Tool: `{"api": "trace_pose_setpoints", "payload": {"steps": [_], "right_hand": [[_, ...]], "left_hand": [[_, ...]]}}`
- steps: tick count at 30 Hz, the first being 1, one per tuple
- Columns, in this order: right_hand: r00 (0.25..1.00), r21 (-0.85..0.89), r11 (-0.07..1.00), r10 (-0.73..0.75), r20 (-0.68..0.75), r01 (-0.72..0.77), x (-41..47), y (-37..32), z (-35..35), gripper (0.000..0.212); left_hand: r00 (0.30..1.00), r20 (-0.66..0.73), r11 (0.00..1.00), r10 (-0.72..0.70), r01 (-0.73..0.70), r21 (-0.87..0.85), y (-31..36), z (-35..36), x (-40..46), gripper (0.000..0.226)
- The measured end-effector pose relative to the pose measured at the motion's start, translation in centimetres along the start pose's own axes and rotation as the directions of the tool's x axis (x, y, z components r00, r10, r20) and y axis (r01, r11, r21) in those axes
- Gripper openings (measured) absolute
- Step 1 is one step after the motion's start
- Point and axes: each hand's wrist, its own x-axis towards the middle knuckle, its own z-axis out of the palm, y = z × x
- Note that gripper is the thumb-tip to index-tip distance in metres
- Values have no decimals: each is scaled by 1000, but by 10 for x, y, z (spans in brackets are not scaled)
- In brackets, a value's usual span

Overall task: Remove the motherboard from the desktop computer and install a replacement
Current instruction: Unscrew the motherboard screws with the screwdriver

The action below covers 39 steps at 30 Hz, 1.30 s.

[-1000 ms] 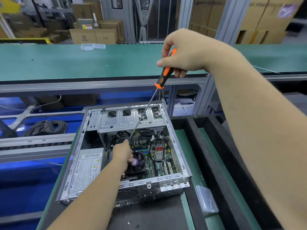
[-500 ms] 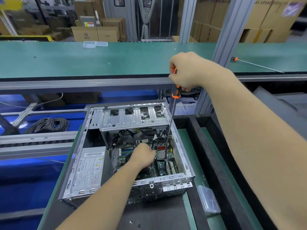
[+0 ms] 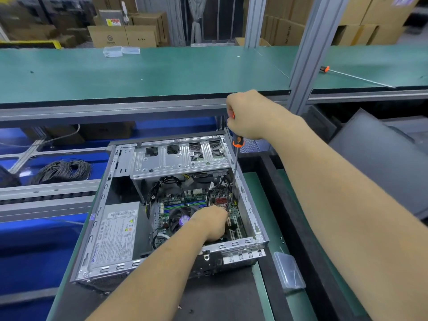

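Observation:
An open desktop case (image 3: 252,205) lies on its side before me, with the green motherboard (image 3: 183,200) and its black CPU fan (image 3: 178,218) inside. My right hand (image 3: 250,114) grips the orange-black handle of a long screwdriver (image 3: 235,163) above the case's right wall. The shaft runs almost straight down to the board's right part. My left hand (image 3: 213,221) reaches into the case with curled fingers at the shaft's tip, right of the fan. What the fingers hold is hidden.
A silver power supply (image 3: 115,232) fills the case's left side and a drive cage (image 3: 180,158) spans its far end. A clear plastic box (image 3: 289,272) sits right of the case. A second screwdriver (image 3: 354,76) lies on the green shelf (image 3: 143,75). Coiled cable (image 3: 62,170) lies left.
My right hand dropped and swung the screwdriver from slanted to nearly upright at the case's right side. My left hand slid from the fan's left to its right.

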Motion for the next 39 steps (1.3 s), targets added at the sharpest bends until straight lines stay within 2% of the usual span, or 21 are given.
{"api": "trace_pose_setpoints", "payload": {"steps": [4,7,14,39], "right_hand": [[1000,-1,1000,-5,-16,5,3,-2,3,10],[1000,-11,1000,-20,-20,20,4,-3,5,7],[1000,-23,999,-23,-2,23,5,-6,7,5],[1000,-3,1000,3,-9,-3,6,-5,6,4]], "left_hand": [[999,18,999,51,-51,-4,-1,-1,1,45],[998,54,998,22,-25,56,0,-1,1,38],[1000,29,983,9,-14,183,3,-3,-4,20],[999,-5,985,40,-38,166,1,-2,-7,12]]}}
